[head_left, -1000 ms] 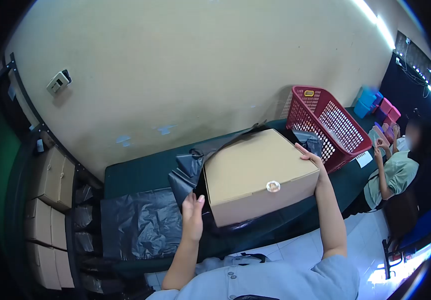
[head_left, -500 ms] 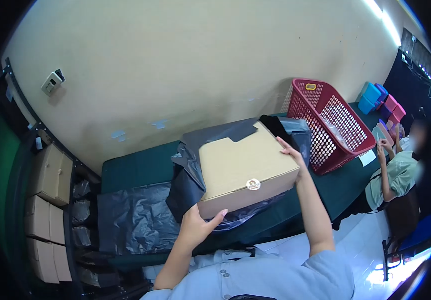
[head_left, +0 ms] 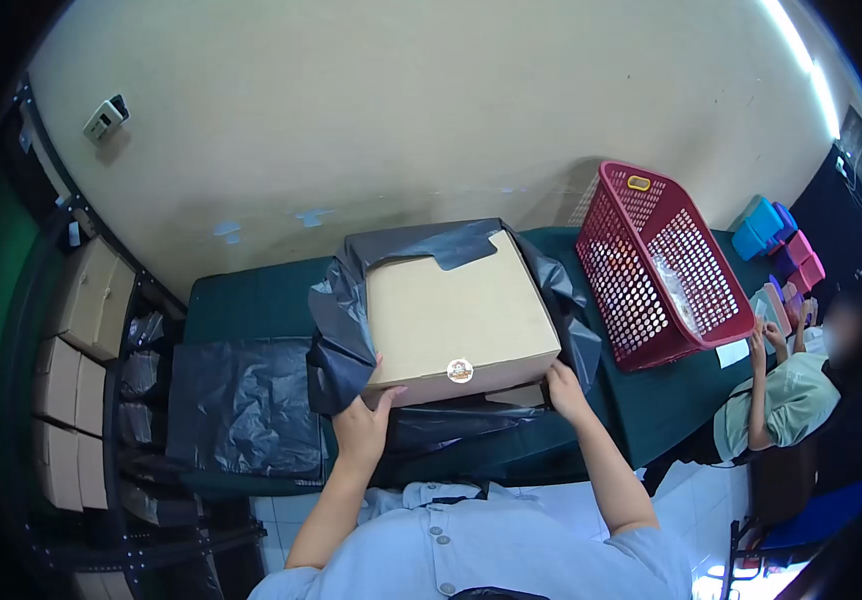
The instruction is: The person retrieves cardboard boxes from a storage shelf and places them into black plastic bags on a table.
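Observation:
A tan cardboard box (head_left: 456, 300) with a round white sticker (head_left: 460, 371) on its front lies partly inside a dark grey plastic bag (head_left: 346, 315). The bag wraps its back and sides, and one flap folds over the top. At the front left corner, my left hand (head_left: 359, 432) is closed on the box, thumb against its front face. My right hand (head_left: 567, 392) is closed at the front right corner, where the bag's edge meets its curled fingers; the fingertips are partly hidden.
Flat dark bags (head_left: 246, 410) lie left on the green-covered table (head_left: 251, 295). A maroon basket (head_left: 641, 290) stands right of the box, with colourful containers (head_left: 766, 230) beyond. A co-worker (head_left: 781, 405) sits at the right. Folded boxes fill a left rack (head_left: 81, 385).
The box has come down and levelled out inside the bag. My right hand has slid from its top right edge to the front right corner; my left hand stays at the front left.

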Tool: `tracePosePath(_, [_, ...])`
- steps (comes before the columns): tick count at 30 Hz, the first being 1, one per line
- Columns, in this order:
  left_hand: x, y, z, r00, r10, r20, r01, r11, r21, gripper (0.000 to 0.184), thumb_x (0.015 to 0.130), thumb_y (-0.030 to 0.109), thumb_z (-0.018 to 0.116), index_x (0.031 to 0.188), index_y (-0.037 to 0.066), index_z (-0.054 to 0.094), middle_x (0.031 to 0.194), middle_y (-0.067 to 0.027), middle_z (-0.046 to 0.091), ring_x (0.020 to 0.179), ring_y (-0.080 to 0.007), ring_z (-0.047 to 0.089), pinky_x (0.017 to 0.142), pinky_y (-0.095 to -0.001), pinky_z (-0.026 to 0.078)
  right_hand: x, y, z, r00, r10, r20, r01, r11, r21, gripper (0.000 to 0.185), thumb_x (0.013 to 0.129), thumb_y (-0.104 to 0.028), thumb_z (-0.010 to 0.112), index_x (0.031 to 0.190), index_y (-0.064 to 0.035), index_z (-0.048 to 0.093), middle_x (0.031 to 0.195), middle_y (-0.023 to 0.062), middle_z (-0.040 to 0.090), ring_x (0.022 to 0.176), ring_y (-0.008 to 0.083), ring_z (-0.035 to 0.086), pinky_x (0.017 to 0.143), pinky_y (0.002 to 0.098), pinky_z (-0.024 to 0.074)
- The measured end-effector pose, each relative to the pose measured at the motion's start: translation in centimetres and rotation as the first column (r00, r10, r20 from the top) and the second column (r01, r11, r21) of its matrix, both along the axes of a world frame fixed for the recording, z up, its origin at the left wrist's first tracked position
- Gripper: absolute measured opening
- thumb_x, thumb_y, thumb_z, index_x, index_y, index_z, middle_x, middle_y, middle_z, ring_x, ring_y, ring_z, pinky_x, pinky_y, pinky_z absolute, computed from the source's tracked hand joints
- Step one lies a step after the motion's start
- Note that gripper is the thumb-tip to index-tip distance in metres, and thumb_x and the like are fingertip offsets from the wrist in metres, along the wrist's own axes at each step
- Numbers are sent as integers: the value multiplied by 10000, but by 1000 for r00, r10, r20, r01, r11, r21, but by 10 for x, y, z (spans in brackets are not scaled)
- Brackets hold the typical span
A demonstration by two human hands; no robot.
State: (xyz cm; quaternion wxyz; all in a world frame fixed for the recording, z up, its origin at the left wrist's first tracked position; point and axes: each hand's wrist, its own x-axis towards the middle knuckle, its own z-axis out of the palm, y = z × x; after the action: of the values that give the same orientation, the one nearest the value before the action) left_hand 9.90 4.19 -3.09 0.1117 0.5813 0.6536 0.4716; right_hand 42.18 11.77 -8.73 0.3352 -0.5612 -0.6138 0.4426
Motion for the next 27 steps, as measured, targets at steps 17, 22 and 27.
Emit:
tracePosePath(17, [-5, -15, 26, 997, -75, -34, 69, 984, -166, 854, 658, 22, 733, 1385, 76, 287, 1065, -124, 631, 1106, -305, 528, 942, -374, 408, 3, -51, 144, 788, 529, 315, -562, 827, 18, 105, 783, -71, 635, 861, -10, 668, 794, 95, 646, 783, 225, 589, 707, 322, 471])
tracePosePath(22, [14, -17, 51, 926, -117, -359, 94, 992, -83, 292, 761, 232, 668, 994, 60, 637, 849, -96, 629, 815, -258, 595, 745, -362, 464, -13, -20, 135, 722, -339, 603, -85, 822, 563, 761, 680, -246, 751, 1326, -120, 368, 1276, 187, 384, 1118, 350, 407, 924, 411, 345])
tracePosePath(27, [41, 27, 77, 898, -305, -316, 314, 949, -22, 282, 786, 181, 639, 1050, 81, 622, 1028, -110, 601, 936, -264, 578, 804, -376, 459, -5, 9, 138, 917, -222, 333, 189, 974, 127, 859, 723, -105, 715, 1410, -115, 201, 1166, 258, 522, 1056, 378, 530, 873, 387, 420])
